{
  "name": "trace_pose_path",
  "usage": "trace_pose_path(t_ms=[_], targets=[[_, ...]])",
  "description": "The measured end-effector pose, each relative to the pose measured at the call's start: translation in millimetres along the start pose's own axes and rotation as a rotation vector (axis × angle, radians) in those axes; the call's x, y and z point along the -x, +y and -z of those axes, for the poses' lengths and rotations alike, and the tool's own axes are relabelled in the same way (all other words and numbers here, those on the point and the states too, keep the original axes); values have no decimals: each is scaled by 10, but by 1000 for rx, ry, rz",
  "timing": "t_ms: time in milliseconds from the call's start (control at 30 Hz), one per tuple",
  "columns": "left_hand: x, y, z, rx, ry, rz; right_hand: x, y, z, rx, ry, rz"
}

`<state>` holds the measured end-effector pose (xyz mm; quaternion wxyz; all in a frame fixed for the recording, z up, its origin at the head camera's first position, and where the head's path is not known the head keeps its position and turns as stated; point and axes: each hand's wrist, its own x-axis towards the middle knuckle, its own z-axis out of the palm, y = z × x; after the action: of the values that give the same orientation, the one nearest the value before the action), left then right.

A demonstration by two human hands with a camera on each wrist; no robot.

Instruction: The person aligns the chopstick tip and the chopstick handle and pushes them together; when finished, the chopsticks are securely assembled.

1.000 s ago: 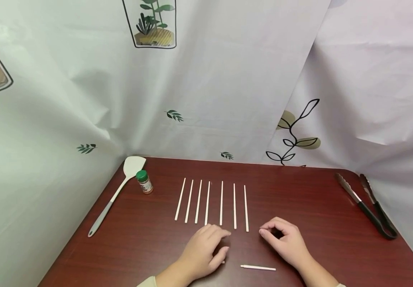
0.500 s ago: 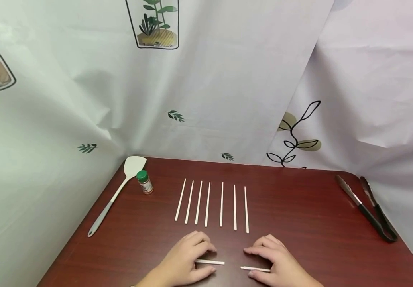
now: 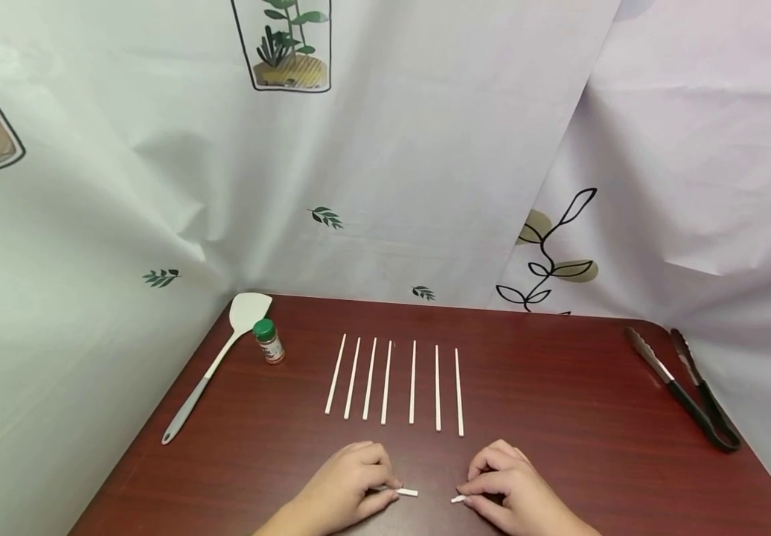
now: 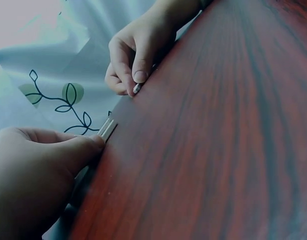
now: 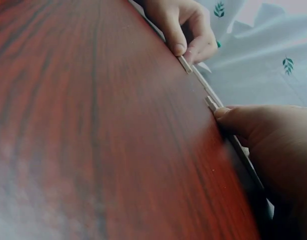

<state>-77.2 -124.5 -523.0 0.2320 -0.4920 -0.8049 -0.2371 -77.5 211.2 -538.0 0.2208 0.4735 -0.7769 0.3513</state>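
Note:
My left hand [image 3: 348, 484] pinches a short white chopstick piece [image 3: 408, 493] between thumb and fingers, low over the dark red table. A plain blunt end sticks out to the right. Opposite it, my right hand [image 3: 511, 487] pinches another short chopstick piece [image 3: 458, 499], whose narrower tip points left. A gap separates the two ends. The right wrist view shows the left piece [image 5: 185, 65] and the right piece [image 5: 212, 104] apart, roughly facing each other. Most of each piece is hidden by the fingers.
Several long white chopsticks [image 3: 412, 383] lie in a spaced row beyond the hands. To the left are a white spatula [image 3: 218, 361] and a green-capped spice jar [image 3: 269, 342]. Black-handled tongs [image 3: 690, 398] lie at the right edge of the table [image 3: 580, 372]. A printed cloth hangs behind.
Both hands have come down toward the near side of the table. Their fingers have closed on the two short chopstick pieces, which earlier lay on the table.

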Motion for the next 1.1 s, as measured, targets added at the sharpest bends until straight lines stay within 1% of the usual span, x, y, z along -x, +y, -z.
trace_pose_path(t_ms=[67, 133, 333, 400, 467, 567, 633, 700, 800, 867, 900, 1000, 1100], targets=[[-2, -3, -5, -5, 5, -5, -1, 6, -5, -15, 7, 5], [-5, 5, -6, -2, 5, 8, -7, 14, -8, -13, 15, 24], [-11, 46, 0, 34, -10, 86, -63, 18, -16, -22, 35, 62], [-15, 59, 3, 45, -12, 114, -81, 3, -15, -26, 32, 58], [-22, 74, 4, 57, -7, 140, -90, -22, -11, -7, 19, 38], [-42, 97, -4, 109, 15, 173, -90, -68, -7, 22, 1, -2], [-59, 111, -17, 148, 34, 172, -86, -88, -6, 35, -7, -16], [-73, 122, -31, 179, 54, 156, -84, -93, -9, 28, -9, -10], [-77, 130, -52, 186, 73, 129, -78, -77, -20, -10, -6, 17], [-78, 136, -57, 183, 77, 128, -70, -64, -25, -35, -4, 32], [-79, 139, -60, 180, 78, 132, -66, -59, -26, -44, -3, 38], [-87, 167, -69, 185, 70, 172, -53, -62, -36, -50, 5, 38], [-106, 205, -101, 209, 67, 176, -44, -88, -71, -58, 21, 42]])
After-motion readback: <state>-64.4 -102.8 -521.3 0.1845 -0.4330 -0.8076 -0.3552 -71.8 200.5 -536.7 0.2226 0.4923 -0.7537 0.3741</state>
